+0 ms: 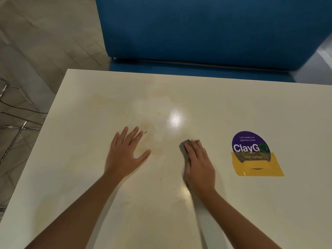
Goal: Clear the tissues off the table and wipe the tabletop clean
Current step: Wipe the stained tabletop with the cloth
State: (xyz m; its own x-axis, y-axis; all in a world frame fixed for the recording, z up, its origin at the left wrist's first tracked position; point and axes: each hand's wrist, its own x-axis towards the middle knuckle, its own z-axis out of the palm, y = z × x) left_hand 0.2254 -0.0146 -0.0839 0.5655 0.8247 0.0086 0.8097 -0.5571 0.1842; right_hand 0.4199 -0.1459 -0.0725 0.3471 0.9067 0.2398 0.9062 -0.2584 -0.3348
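A cream tabletop (pixel 224 108) fills most of the head view. My right hand (pixel 199 164) lies flat with straight fingers on a grey cloth (pixel 183 147), pressing it onto the table right of centre. The cloth shows only at the fingertips and along the hand's left side. My left hand (pixel 125 153) rests palm down with fingers spread, a short way left of the cloth. Faint yellowish stains (pixel 145 132) mark the surface just beyond the left fingertips. No tissues are in sight.
A round purple "ClayGO" sticker (pixel 250 144) with a yellow taped patch (pixel 258 168) below it is stuck to the table on the right. A blue upholstered bench (pixel 206 33) stands behind the far edge. Metal chair legs (pixel 16 133) stand on the tiled floor at left.
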